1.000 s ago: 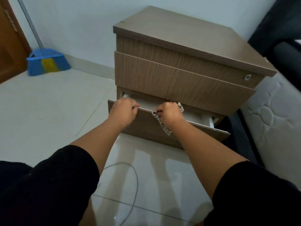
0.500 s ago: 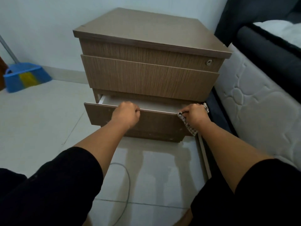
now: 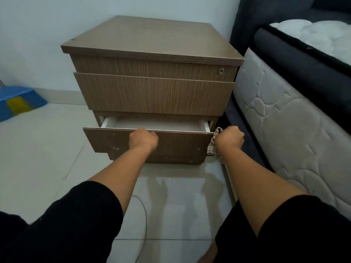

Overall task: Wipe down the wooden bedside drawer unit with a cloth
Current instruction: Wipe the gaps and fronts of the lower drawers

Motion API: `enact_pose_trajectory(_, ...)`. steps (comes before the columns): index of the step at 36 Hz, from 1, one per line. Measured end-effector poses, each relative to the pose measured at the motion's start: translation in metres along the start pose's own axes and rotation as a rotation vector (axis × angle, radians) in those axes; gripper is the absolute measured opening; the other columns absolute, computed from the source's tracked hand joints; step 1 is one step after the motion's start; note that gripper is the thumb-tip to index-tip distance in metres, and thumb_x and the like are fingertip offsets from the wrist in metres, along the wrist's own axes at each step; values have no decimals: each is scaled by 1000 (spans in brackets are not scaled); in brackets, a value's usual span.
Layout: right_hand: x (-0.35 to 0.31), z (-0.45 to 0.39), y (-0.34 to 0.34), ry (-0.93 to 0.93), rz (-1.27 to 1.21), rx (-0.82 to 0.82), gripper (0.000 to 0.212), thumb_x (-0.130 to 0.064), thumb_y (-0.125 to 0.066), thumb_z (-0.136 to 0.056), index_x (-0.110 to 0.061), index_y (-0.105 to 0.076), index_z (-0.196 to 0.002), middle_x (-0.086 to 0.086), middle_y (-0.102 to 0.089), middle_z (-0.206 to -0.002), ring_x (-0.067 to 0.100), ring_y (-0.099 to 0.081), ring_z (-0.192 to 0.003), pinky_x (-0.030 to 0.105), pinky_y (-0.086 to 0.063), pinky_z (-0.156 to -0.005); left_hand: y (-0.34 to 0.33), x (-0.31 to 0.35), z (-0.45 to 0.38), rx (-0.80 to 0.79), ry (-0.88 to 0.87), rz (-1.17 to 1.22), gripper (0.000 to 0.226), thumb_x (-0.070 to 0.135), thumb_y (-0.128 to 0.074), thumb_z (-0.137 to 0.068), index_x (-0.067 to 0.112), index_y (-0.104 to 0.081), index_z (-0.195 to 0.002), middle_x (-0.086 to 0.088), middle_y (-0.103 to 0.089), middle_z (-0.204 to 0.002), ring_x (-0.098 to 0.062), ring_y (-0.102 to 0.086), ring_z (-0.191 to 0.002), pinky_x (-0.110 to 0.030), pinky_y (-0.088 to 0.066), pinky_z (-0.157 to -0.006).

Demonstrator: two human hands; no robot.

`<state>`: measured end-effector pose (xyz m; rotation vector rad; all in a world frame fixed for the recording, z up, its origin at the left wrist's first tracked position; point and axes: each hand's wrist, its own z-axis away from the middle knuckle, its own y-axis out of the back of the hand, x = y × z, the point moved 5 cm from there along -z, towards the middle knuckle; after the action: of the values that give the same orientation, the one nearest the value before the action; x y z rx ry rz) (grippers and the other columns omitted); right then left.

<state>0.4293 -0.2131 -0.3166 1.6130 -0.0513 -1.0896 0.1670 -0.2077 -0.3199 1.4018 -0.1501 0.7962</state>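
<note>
Head view: my left hand (image 3: 143,139) grips the open bottom drawer (image 3: 148,142); right hand (image 3: 229,138) at 3 o'clock holds the cloth (image 3: 212,147). Best steady the drawer, wipe its edge in even passes.

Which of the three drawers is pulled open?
The bottom drawer: it juts forward, showing its pale inside, with the left hand on its top edge. The middle drawer and the top drawer with the keyhole sit closed.

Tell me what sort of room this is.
Most likely a bedroom: a mattress on a dark bed frame stands right beside the drawer unit, and a broom rests on the tiled floor.
</note>
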Motion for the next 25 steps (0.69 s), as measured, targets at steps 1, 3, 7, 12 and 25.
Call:
enact_pose_trajectory(1,0,0,1,-34,-35,-1,21,-11,-57,-93,2,-63,-109,20,-63,-115,33,-60,-107,33,-50,-79,-2,1,0,-3,13,21,44,27,-44,-97,-7,-56,-122,-23,-56,-129,-36,-50,-123,-35,-43,-97)
enact_pose_trajectory(3,-1,-2,2,-110,-103,3,24,-14,-57,-94,2,-61,-112,21,-61,-119,33,-59,-109,34,-50,-81,-7,1,-1,-4,33,57,43,26,-44,-96,-8,-58,-118,-24,-58,-126,-36,-50,-122,-35,-43,-98)
enact_pose_trajectory(7,-2,-5,-1,-207,-162,11,29,-13,-57,-95,4,-57,-119,22,-58,-123,33,-58,-112,37,-50,-86,-20,1,-4,-33,70,94,51,26,-43,-96,-7,-45,-136,-25,-34,-149,-35,-36,-136,-38,-35,-108)
enact_pose_trajectory(12,-7,-15,-11,-223,-192,2,28,-12,-57,-94,2,-56,-119,22,-58,-123,31,-59,-109,36,-51,-82,-26,-1,-17,-61,14,69,58,21,-39,-98,-3,-22,-148,-15,-11,-159,-34,-20,-144,-40,-25,-114)
enact_pose_trajectory(25,-21,-51,-33,-206,-153,-8,41,-15,-57,-93,0,-49,-130,20,-55,-129,29,-57,-114,33,-49,-82,-32,2,-55,-128,-101,34,60,20,-34,-101,5,-8,-153,-9,0,-161,-26,-5,-148,-35,-14,-118)
